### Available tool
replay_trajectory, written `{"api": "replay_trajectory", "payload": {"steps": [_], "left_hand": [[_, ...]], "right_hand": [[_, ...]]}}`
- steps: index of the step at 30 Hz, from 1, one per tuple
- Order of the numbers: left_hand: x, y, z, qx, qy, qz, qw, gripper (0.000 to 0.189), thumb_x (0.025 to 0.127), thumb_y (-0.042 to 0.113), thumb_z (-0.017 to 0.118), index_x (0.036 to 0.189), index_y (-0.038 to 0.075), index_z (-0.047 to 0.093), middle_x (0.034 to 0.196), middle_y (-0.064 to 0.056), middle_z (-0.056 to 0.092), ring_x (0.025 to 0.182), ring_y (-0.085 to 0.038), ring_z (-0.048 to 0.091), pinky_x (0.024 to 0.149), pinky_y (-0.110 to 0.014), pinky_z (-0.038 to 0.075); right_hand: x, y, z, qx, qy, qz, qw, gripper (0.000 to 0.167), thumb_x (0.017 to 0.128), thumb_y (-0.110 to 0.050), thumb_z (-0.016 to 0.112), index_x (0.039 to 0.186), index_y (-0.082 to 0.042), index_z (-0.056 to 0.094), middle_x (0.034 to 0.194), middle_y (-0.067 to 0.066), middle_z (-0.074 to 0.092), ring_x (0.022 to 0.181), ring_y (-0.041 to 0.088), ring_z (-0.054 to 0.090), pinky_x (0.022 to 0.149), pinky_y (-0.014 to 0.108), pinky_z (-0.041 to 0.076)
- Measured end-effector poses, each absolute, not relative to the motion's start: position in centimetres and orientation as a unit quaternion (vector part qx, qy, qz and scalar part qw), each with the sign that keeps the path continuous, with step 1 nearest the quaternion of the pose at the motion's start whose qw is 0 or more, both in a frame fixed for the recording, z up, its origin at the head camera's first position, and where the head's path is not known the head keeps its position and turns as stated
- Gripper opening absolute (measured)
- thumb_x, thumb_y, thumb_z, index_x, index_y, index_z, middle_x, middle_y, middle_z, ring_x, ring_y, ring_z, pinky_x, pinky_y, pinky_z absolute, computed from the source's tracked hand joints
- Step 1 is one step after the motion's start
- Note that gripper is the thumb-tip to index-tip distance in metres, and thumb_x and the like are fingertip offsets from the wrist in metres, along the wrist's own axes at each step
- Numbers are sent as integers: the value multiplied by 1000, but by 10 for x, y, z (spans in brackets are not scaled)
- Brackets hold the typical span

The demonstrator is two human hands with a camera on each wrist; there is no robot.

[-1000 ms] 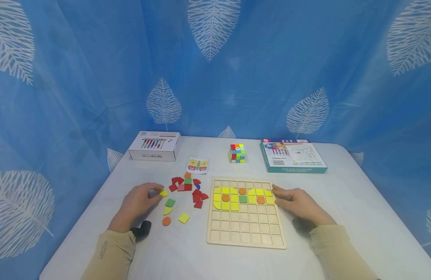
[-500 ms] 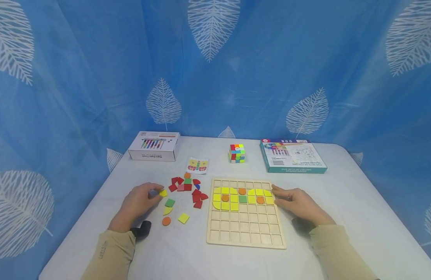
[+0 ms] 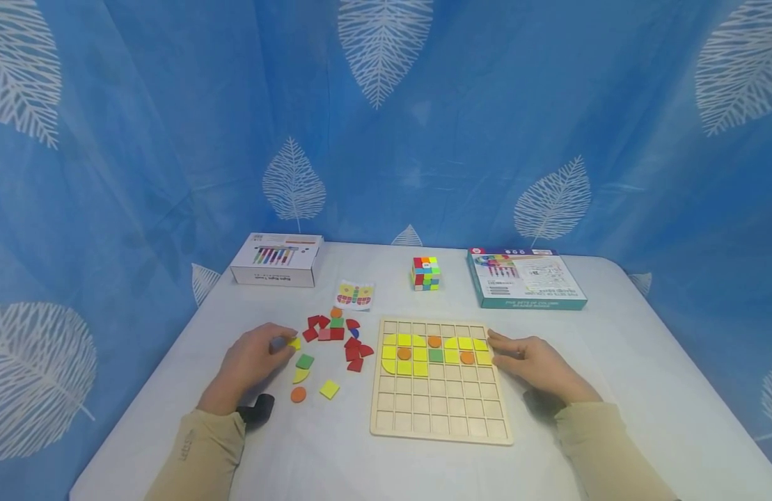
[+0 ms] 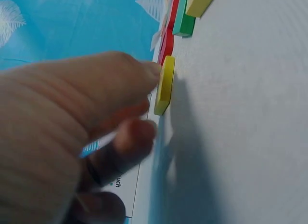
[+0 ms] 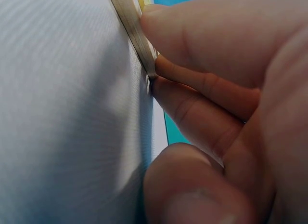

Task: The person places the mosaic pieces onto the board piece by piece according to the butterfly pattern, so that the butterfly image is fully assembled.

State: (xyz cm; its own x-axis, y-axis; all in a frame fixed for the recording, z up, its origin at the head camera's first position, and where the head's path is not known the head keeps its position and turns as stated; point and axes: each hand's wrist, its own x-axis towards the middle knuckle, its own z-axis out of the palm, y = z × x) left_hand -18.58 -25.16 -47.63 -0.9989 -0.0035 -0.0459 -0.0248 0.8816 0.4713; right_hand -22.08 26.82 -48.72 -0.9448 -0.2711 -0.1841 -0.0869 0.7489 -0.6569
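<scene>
My left hand (image 3: 250, 362) reaches to the left of the loose pieces. Its thumb and index finger pinch a small flat yellow tile (image 4: 165, 86), partly covered by the fingertips in the head view. In the left wrist view the tile lies close over the white cloth. My right hand (image 3: 536, 363) touches the right edge of a wooden grid board (image 3: 445, 440) near its upper corner, thumb and fingers extended. Yellow tiles (image 3: 403, 340), orange discs and a green square (image 3: 436, 355) fill cells in the board's upper rows.
Red pieces (image 3: 353, 353) lie between left hand and board. Nearer lie a green tile (image 3: 305, 361), a yellow square (image 3: 329, 389) and an orange disc (image 3: 298, 394). Behind are a pattern card (image 3: 354, 295), white box (image 3: 278, 260), puzzle cube (image 3: 426, 273) and teal-edged box (image 3: 526, 280).
My left hand's fingertips have moved slightly right and up, covering more of the yellow tile. The right hand stays at the board's edge, and the other pieces have not moved.
</scene>
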Motion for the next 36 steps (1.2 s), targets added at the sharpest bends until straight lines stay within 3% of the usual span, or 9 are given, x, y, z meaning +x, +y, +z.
{"api": "replay_trajectory", "payload": {"steps": [5,9,36], "left_hand": [[-183,-249,-474,30,966,257,18,28,89,26,80,117,23,77,111,3,71,92,-19,61,79,-36,56],[-181,-247,-473,53,960,273,41,25,87,25,84,111,24,79,104,7,69,87,-15,57,72,-29,52],[-182,-243,-477,45,963,260,60,35,85,27,85,119,22,77,111,3,67,94,-17,58,80,-33,56]], "right_hand": [[-220,267,-486,-98,925,-341,136,52,95,-43,72,141,-21,64,156,-6,48,152,39,32,118,65,26],[-220,267,-486,-97,924,-343,137,53,94,-43,72,141,-21,63,157,-5,48,152,39,32,118,65,26],[-221,268,-486,-92,925,-341,141,52,95,-43,71,142,-23,62,158,-8,46,153,40,28,118,65,25]]}}
